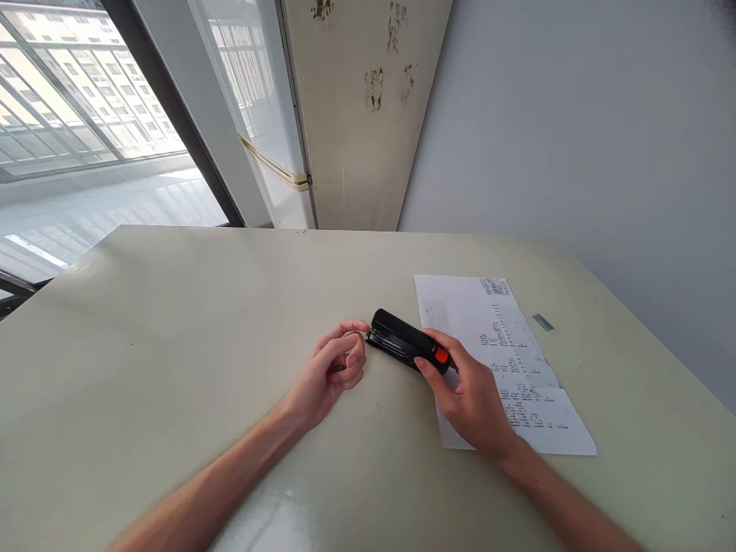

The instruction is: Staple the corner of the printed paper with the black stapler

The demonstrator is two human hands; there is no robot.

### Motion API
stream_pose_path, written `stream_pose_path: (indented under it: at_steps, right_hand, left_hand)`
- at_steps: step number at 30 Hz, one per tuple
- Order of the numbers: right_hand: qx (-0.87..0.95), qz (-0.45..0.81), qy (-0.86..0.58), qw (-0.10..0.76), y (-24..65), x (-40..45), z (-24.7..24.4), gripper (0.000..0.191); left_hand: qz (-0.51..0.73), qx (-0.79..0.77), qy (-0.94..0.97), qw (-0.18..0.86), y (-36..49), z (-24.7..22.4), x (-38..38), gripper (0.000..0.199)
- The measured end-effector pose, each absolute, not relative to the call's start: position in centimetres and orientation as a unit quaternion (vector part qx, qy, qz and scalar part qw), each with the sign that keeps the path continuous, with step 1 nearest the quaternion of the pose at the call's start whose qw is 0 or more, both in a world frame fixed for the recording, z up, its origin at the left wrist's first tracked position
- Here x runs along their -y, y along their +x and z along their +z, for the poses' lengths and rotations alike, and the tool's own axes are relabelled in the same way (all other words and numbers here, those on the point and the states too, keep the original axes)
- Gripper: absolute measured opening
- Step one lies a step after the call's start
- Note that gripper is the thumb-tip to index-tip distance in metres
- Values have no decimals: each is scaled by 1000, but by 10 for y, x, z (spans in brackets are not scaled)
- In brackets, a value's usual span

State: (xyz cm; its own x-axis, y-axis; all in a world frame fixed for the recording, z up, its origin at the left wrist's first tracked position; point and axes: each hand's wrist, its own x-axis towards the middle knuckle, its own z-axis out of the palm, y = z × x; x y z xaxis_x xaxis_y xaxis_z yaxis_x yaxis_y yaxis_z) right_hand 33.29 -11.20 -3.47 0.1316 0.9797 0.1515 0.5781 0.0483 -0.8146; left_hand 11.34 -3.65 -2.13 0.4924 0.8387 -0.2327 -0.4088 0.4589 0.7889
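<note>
A black stapler [402, 337] with a red patch at its rear lies slantwise in my right hand [471, 395]. The thumb and fingers of that hand grip the rear end from both sides. My left hand [330, 368] is closed, its fingers curled, with the fingertips right at the stapler's front end. Whether those fingertips pinch the stapler's tip or something small is hidden. Beneath and beyond my right hand, a printed sheet of paper [460, 314] lies flat on the table, partly covered by the hand.
A small strip of staples [542, 322] rests right of the paper. The pale table [201, 322] stretches to a grey wall [563, 123] on the right. At the back are a cream panel [356, 153] with worn marks and a window [86, 100] on the left.
</note>
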Motion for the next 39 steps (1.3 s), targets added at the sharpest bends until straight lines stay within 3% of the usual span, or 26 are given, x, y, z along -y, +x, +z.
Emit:
stream_pose_path:
  at_steps: [9, 15, 19, 26, 33, 39]
  right_hand:
    - [678, 244, -598, 349, 330, 113, -44, 36]
    - [759, 134, -479, 420, 330, 118, -32, 50]
    - [832, 98, -408, 364, 325, 121, -26, 44]
    - [865, 63, -403, 291, 323, 118, -31, 35]
    - [844, 73, -395, 354, 326, 118, -26, 24]
    - [721, 18, -526, 452, 356, 104, -23, 26]
  left_hand:
    - [345, -243, 200, 884, 131, -25, 73, 25]
    - [343, -280, 128, 888, 135, -25, 75, 38]
    - [336, -270, 115, 895, 136, -24, 73, 41]
    - [287, -235, 141, 918, 136, -26, 74, 46]
    - [274, -222, 167, 921, 136, -27, 74, 48]
    - [301, -211, 169, 915, 141, -32, 73, 43]
